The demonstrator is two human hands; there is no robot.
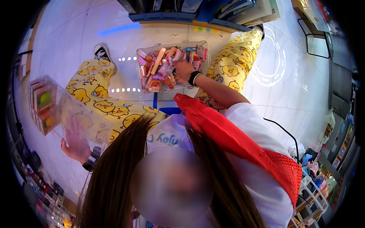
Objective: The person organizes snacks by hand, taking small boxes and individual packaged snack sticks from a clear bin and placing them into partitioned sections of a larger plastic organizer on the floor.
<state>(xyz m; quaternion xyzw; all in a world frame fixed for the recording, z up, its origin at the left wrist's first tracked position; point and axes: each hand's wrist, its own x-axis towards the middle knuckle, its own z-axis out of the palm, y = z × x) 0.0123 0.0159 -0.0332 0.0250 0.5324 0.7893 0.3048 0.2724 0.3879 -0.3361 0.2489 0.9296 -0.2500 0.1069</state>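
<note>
My left hand (76, 139) is low at the left, with its fingers spread against a clear plastic box (91, 116), through which the hand shows. The box is tilted. At its far end are several small boxes (44, 98) with green and orange round shapes on them. My right hand (184, 68) reaches into a wire basket (174, 90) on the floor. Its fingers are among small pink, red and orange packages (168, 67), touching a pink packet (179, 54); whether they grip it is hidden. A long orange package (157, 64) lies across the pile.
The basket stands between my legs in patterned yellow trousers. Blue bins (162, 17) stand on a shelf beyond it. A blue seat edge (169, 110) shows beneath me. At the lower right is a white rack (316, 205) with plush-like items; a black wire frame (318, 45) is at the upper right.
</note>
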